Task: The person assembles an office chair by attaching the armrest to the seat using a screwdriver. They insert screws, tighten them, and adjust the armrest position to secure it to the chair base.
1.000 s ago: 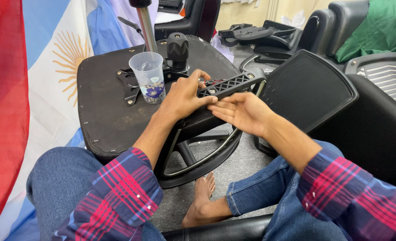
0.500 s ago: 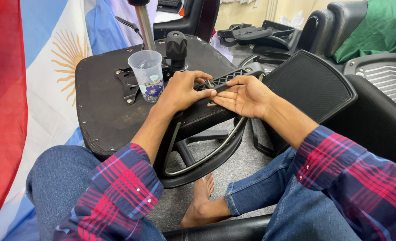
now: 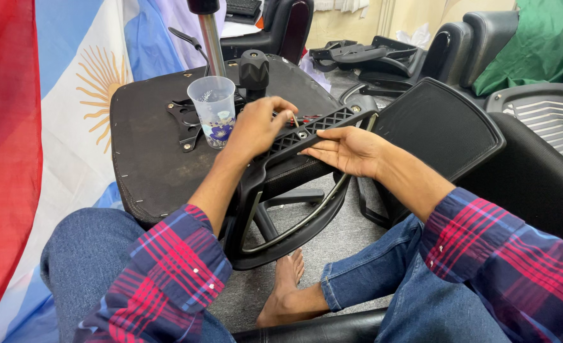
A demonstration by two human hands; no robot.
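A black plastic chair armrest frame (image 3: 294, 190) leans on an upturned black chair seat base (image 3: 148, 152). My left hand (image 3: 256, 127) rests on the frame's ribbed top bracket (image 3: 322, 124), fingers curled near a small red-handled tool lying there; whether the tool is gripped is unclear. My right hand (image 3: 348, 149) cups the underside of the same bracket, palm up. A clear plastic cup (image 3: 213, 108) holding small dark parts stands on the seat base, just left of my left hand.
A black knob (image 3: 254, 70) and a metal gas-lift column (image 3: 208, 38) rise from the seat base. A black chair back panel (image 3: 440, 127) lies to the right. More chair parts sit behind. A sun-emblem flag (image 3: 65, 82) hangs left. My bare foot (image 3: 288, 292) rests on the grey floor.
My left hand has slid up along the bracket toward the cup. My right hand has turned under the bracket. The view has shifted slightly.
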